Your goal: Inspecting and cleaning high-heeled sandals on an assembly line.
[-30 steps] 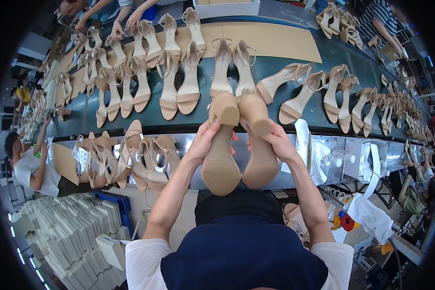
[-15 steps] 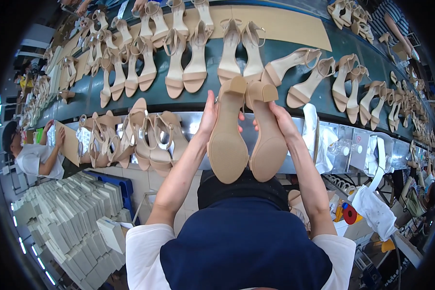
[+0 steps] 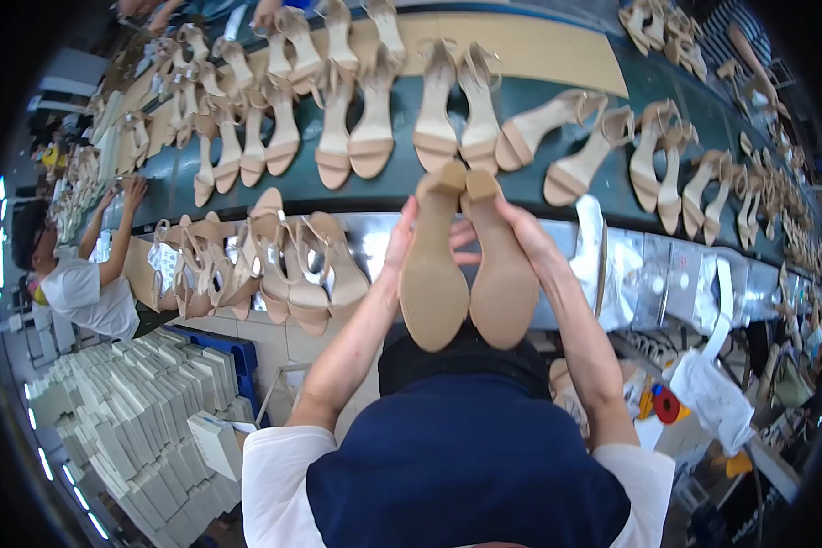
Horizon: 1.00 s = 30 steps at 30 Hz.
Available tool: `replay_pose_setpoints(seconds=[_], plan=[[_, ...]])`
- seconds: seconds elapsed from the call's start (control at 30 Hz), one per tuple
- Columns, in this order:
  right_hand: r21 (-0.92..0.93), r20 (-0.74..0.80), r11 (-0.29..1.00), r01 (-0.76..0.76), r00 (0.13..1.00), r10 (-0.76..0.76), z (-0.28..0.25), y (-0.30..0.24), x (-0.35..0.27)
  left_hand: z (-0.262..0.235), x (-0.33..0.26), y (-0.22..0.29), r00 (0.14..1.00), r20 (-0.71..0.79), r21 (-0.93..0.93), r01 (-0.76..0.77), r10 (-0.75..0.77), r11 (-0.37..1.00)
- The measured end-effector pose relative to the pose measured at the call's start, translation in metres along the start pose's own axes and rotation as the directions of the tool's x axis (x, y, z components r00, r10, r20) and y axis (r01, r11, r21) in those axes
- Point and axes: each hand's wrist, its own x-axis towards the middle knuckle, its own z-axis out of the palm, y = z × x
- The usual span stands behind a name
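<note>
A pair of beige block-heeled sandals hangs in front of me, soles turned up and heels pointing away, above the near edge of the line. My left hand (image 3: 400, 239) grips the left sandal (image 3: 434, 288) along its outer side near the heel. Around the heel end of the right sandal (image 3: 504, 288) my right hand (image 3: 532, 236) is closed. Some fingertips show in the gap between the two shoes. Straps and uppers of both are hidden behind the soles. Just beyond them, a matching upright pair (image 3: 437, 100) stands on the green belt (image 3: 539, 99).
Several more beige sandals stand along the belt, partly on a cardboard sheet (image 3: 548, 50). Others crowd the near ledge at left (image 3: 310, 292). Pale boxes (image 3: 128, 429) are stacked at lower left, near a co-worker (image 3: 87, 292). A white-wrapped fixture (image 3: 714, 397) stands at right.
Both sandals have tilted, so their soles lie flatter toward me and the heels look foreshortened. The co-worker at left has lifted their hands from a cardboard piece toward the belt.
</note>
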Motion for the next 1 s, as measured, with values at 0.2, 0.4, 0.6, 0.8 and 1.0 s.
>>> replay_pose_setpoints(seconds=[0.2,0.4,0.6,0.8,1.0], plan=[[0.134,0.218,0.969,0.205,0.948,-0.231,-0.028,-0.002,-0.027,0.001,-0.012,-0.008,0.984,0.072,-0.093,-0.158,0.165,0.983],[0.619,0.364,0.779,0.105,0.84,-0.402,-0.008,0.056,-0.027,0.05,0.012,0.011,0.864,0.266,-0.244,-0.368,0.427,0.897],[0.178,0.147,0.767,0.617,0.754,-0.64,0.024,0.008,-0.008,0.092,0.039,0.032,0.809,0.233,-0.481,-0.386,0.539,0.787],[-0.413,0.118,0.484,0.772,0.572,-0.812,0.048,-0.101,0.033,0.101,0.092,0.06,0.863,0.322,-0.374,-0.261,0.389,0.89],[-0.546,0.471,0.338,0.767,0.615,-0.632,0.064,-0.26,0.086,0.083,0.08,0.119,0.968,0.103,0.734,0.081,-0.229,0.674]])
